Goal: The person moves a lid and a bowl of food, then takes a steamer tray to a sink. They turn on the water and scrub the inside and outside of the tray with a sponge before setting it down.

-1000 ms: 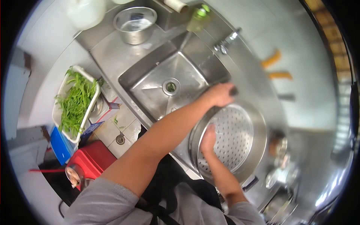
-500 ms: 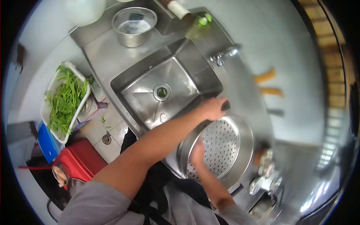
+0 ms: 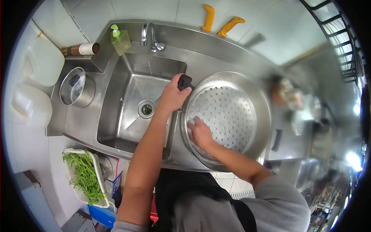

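Head view. The left hand (image 3: 172, 96) was closed around a dark scouring pad (image 3: 184, 81), fingers pinching it against the far-left rim of a large perforated steamer tray (image 3: 228, 116). The right hand (image 3: 199, 131) lay flat inside the tray at its near-left edge, fingers pressed together on the holed floor and holding nothing, apparently steadying it. The tray rested on the steel table (image 3: 228, 50) just right of the sink (image 3: 135, 104), its left rim touching or overhanging the sink's edge; which one could not be told.

Progress, as a judgement: scrubbing looked to be at the rim. No suds or water showed on the tray floor, and the tap (image 3: 148, 36) was not running, so most of the cleaning and all of the rinsing seemed left. The sink basin was bare apart from its drain (image 3: 147, 109).

Around it: a green soap bottle (image 3: 119, 38) stood far left of the tap, with a metal pot (image 3: 75, 87) on the table left of the sink. A white tray of greens (image 3: 87, 178) sat low and near on the left, below table level. Two orange handles (image 3: 218, 24) hung on the far wall. The right side was blurred.
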A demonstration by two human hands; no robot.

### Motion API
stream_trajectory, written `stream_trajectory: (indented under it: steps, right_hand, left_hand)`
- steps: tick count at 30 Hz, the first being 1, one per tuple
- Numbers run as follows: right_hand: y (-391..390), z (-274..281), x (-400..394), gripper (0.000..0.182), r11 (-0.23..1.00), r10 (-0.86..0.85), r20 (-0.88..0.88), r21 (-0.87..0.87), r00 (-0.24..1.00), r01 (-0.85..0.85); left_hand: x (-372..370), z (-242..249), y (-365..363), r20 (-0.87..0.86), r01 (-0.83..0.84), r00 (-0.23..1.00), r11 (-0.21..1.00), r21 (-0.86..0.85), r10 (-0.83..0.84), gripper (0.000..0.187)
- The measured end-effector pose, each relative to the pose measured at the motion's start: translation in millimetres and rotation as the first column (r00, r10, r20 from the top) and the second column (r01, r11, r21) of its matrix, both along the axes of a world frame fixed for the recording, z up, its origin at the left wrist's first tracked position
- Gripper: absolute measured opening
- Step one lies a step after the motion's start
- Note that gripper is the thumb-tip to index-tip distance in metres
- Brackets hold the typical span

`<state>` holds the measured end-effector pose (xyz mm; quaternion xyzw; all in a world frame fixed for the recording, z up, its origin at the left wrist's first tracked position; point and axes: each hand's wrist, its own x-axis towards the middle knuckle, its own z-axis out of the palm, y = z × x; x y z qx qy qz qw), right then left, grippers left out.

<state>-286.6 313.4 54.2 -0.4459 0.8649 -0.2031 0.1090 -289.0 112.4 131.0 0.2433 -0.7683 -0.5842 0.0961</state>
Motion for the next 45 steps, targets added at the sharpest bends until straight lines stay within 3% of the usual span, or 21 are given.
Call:
stream_trajectory:
  steps: [1,3,5,6,8,10,13,16,17,18,19,22,24,26,28,29,31,35,38,41,45]
  right_hand:
    - [-5.0,1.4,-12.0,0.029,0.999,0.037,-0.032,0.032,0.999,-0.036]
    - [-38.4,-16.3,-57.7,0.028,0.985,-0.161,-0.162,0.033,0.974,0.169]
    - [-49.5,-25.6,-123.0,0.027,0.908,-0.410,-0.315,-0.049,0.856,0.417]
    - [-41.6,-38.3,-154.8,0.026,0.828,-0.555,-0.262,-0.080,0.789,0.555]
    - [-10.6,-12.6,-185.9,0.026,0.742,-0.646,-0.159,0.103,0.747,0.663]
    - [11.7,-14.2,-191.2,0.030,0.774,-0.595,-0.244,0.084,0.766,0.628]
    - [7.1,-23.3,-157.0,0.047,0.908,-0.366,-0.577,-0.047,0.730,0.417]
    - [-8.3,-13.4,-96.3,0.053,0.987,-0.080,-0.348,-0.158,0.934,0.026]
    - [-8.7,-22.3,-79.6,0.053,0.975,0.053,-0.295,-0.193,0.954,-0.113]
    - [-5.8,-23.1,-59.2,0.049,0.970,0.216,-0.267,-0.055,0.939,-0.239]
    - [-6.3,-0.6,-42.5,0.041,0.904,0.337,-0.315,-0.155,0.887,-0.399]
    - [-3.4,-35.3,-90.3,0.032,0.908,0.386,-0.363,-0.011,0.848,-0.418]
    - [-11.1,-25.3,-138.2,0.025,0.990,0.142,-0.374,0.055,0.917,-0.131]
    - [0.5,-20.8,-180.0,0.023,1.000,0.004,-0.509,0.017,0.861,0.005]
    - [35.6,-5.0,-198.1,0.027,0.933,-0.246,-0.379,0.156,0.892,0.324]
    - [59.8,-2.8,-204.6,0.027,0.922,-0.275,-0.388,0.152,0.880,0.355]
    - [98.5,-11.7,-203.4,0.031,0.720,-0.492,-0.416,0.300,0.765,0.626]
    - [90.2,-12.5,-191.3,0.031,0.715,-0.308,-0.554,0.402,0.773,0.573]
    - [26.6,-18.1,-194.0,0.030,0.898,-0.258,-0.370,0.248,0.892,0.363]
    - [-13.9,-22.4,-160.0,0.026,0.993,0.083,-0.473,0.116,0.877,-0.031]
    - [2.6,-13.4,-177.6,0.023,0.983,0.004,-0.396,0.170,0.918,0.069]
  left_hand:
    - [-0.6,-1.7,0.0,-0.019,0.000,1.000,1.000,-0.020,0.000,0.057]
    - [2.5,7.5,0.2,-0.007,0.005,1.000,1.000,-0.012,-0.005,0.057]
    - [4.3,11.2,0.8,0.016,0.013,1.000,1.000,-0.006,-0.012,0.057]
    - [3.8,11.7,1.2,0.037,0.005,0.999,1.000,-0.002,-0.005,0.057]
    - [5.8,10.9,4.4,0.062,0.015,0.998,1.000,-0.002,-0.015,0.057]
    - [5.0,6.1,3.6,-0.016,0.000,1.000,1.000,-0.002,0.000,0.056]
    - [4.6,6.5,3.0,-0.013,-0.008,1.000,1.000,0.020,0.008,0.056]
    - [2.1,-8.4,1.5,-0.084,-0.028,0.996,0.995,-0.096,0.020,0.055]
    - [3.2,-5.2,3.1,-0.092,-0.030,0.996,0.995,-0.093,0.021,0.055]
    - [5.1,2.5,3.2,-0.059,-0.016,0.998,0.999,-0.047,0.013,0.055]
    - [5.3,5.8,2.2,-0.024,-0.004,1.000,1.000,0.000,0.004,0.055]
    - [4.2,-14.1,2.7,-0.153,-0.052,0.987,0.996,-0.072,0.041,0.054]
    - [10.5,-2.2,7.5,-0.057,-0.037,0.998,0.998,-0.043,0.034,0.054]
    - [6.1,13.8,5.9,0.006,-0.001,1.000,0.999,-0.044,0.001,0.054]
    - [8.1,16.8,10.1,0.025,-0.054,0.998,0.998,-0.043,0.055,0.054]
    - [5.9,12.8,9.4,0.030,-0.051,0.998,0.999,0.019,0.050,0.054]
    - [3.3,3.9,7.3,-0.015,-0.022,1.000,1.000,-0.022,0.021,0.054]
    - [1.6,0.1,4.7,-0.033,-0.040,0.999,0.997,-0.070,0.037,0.053]
    - [1.2,-5.9,6.0,-0.025,0.004,1.000,0.998,-0.060,-0.006,0.051]
    - [3.9,11.3,10.6,0.032,-0.024,0.999,0.997,0.072,0.021,0.049]
    - [1.2,9.0,11.6,-0.003,-0.021,1.000,0.995,0.097,0.021,0.050]
